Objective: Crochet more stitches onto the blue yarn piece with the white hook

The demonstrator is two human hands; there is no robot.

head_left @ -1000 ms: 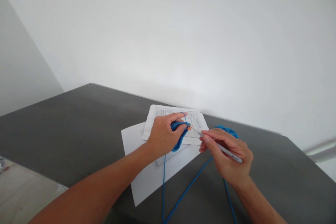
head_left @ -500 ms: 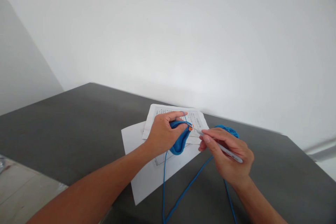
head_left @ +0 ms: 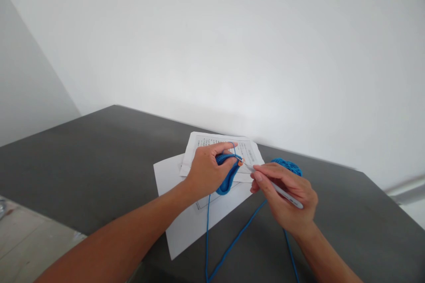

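Left hand (head_left: 206, 170) pinches blue crochet piece (head_left: 226, 184); right hand (head_left: 292, 199) grips hook (head_left: 287, 195), axis slanting far-left to piece's far edge

The scene is lit brightly and softly, by a light whose source is not shown; the strongest brightness is spread over the middle of the white wall (head_left: 259, 79), while its upper right corner is left darker; a faint, soft-edged shadow is cast low on it, above the dull, dark tabletop (head_left: 99, 159); the small print on the upper sheet (head_left: 249, 154) is softened beyond reading; the pale floor (head_left: 29, 239) is slightly blurred.
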